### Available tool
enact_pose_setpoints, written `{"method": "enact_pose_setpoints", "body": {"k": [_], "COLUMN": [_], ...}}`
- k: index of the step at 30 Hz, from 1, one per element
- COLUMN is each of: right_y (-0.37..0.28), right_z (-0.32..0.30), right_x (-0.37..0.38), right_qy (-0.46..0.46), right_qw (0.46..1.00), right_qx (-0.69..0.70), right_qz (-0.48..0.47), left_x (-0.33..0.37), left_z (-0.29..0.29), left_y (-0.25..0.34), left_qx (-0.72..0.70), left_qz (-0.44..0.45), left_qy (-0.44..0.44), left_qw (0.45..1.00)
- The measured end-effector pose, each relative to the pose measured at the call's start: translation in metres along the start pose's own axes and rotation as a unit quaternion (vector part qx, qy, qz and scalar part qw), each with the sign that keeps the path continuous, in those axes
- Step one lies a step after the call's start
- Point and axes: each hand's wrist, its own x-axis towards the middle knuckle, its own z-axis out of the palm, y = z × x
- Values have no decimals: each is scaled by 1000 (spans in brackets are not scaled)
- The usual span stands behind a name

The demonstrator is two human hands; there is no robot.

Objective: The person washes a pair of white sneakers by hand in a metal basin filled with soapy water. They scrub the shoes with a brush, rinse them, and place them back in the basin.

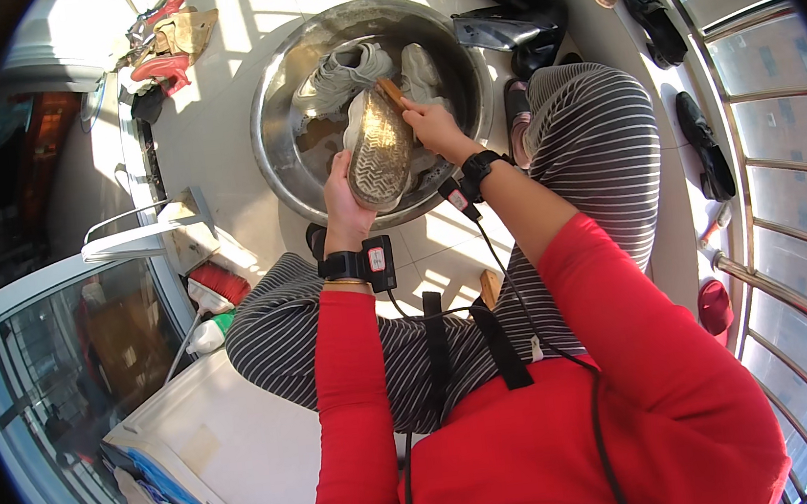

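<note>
My left hand (347,199) grips a shoe (379,146) by its side, near the end closest to me. The shoe's patterned sole is turned up and shines wet in the sunlight. In my right hand (437,130) is a brush with a wooden handle (391,92), held at the sole's far right edge; its bristles cannot be made out. Both hands are over a wide round metal basin (269,168). Inside it lie a greyish laced sneaker (345,73) and a paler shoe (419,73), with some brownish water at the bottom.
Black boots (520,4) lie beyond the basin, and black shoes (702,147) line the railing (789,172) at right. Several shoes (175,45) are heaped far left. A red-bristled brush (220,286) and a white-green bottle (210,333) stand near a white cabinet (236,437).
</note>
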Motion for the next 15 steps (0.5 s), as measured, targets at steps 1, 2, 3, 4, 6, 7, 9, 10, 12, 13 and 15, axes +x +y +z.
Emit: {"method": "enact_pose_setpoints", "body": {"k": [1, 2, 3, 4, 6, 7, 9, 10, 12, 13, 15], "right_y": [-4, -10, -16, -22, -34, -39, -50, -55, -62, -64, -66], "right_z": [2, 4, 7, 11, 15, 18, 21, 21, 18, 17, 17], "right_x": [-2, -5, -11, -17, -37, -47, -65, -71, -84, -91, -102], "right_qy": [2, 11, 24, 33, -24, -34, -66, -73, -89, -98, -90], "right_qw": [998, 991, 981, 971, 982, 980, 975, 971, 962, 957, 944], "right_qx": [-52, -97, -137, -187, -142, -149, -163, -187, -227, -237, -254], "right_qz": [-43, -87, -135, -143, -125, -124, -135, -131, -121, -138, -191], "left_x": [2, 6, 9, 12, 17, 19, 20, 21, 23, 24, 26], "left_z": [-2, -3, -4, -5, -5, -6, -5, -5, -4, -3, -4], "left_y": [2, 4, 5, 7, 12, 15, 22, 25, 30, 31, 33], "left_qx": [3, 27, 43, 51, 25, 9, -8, -16, -1, -1, 8], "left_qz": [3, 17, 32, 43, 45, 43, 33, 28, 24, 20, 18], "left_qy": [-2, -10, -4, 0, 14, 19, 26, 27, 45, 52, 59], "left_qw": [1000, 999, 999, 998, 999, 999, 999, 999, 999, 998, 998]}}
